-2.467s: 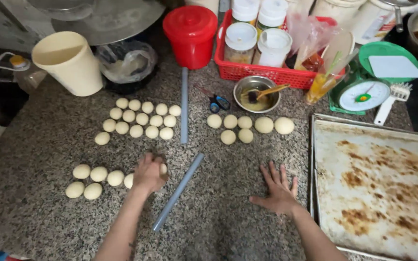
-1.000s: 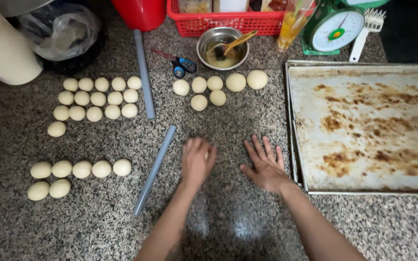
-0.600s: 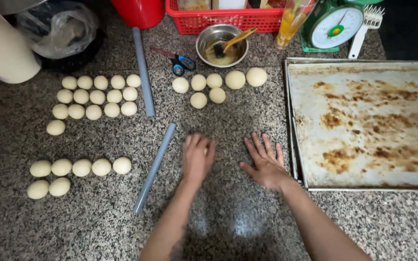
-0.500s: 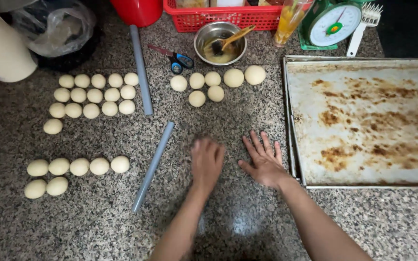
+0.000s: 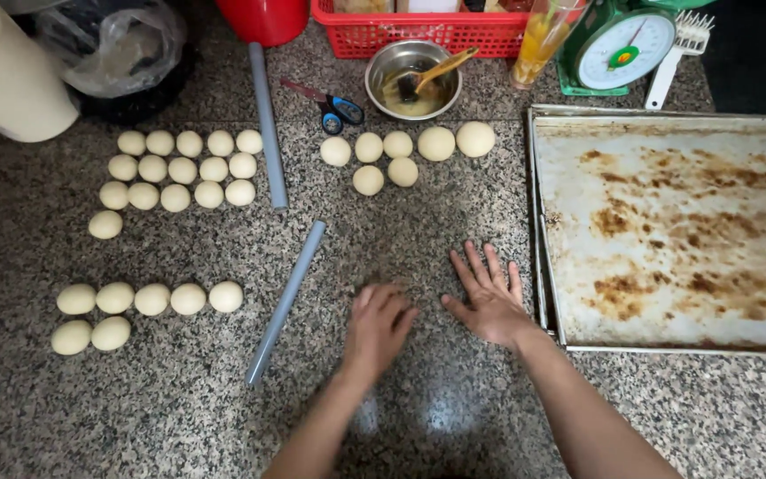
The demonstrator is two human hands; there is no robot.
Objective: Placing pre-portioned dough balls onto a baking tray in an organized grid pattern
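While both hands rest on the speckled tabletop (image 5: 179, 399), the left hand (image 5: 379, 324) lies palm down, fingers loosely curved, whether anything lies under it cannot be told. Right hand (image 5: 488, 297) lies flat, fingers spread, just beside the stained baking tray (image 5: 676, 231). Grey rod (image 5: 285, 302) lies left of the left hand; dough balls (image 5: 148, 300) farther left.

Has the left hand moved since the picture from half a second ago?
Yes. The left hand slid down the counter toward the person, dropping from level with the right hand's fingertips to beside its palm.
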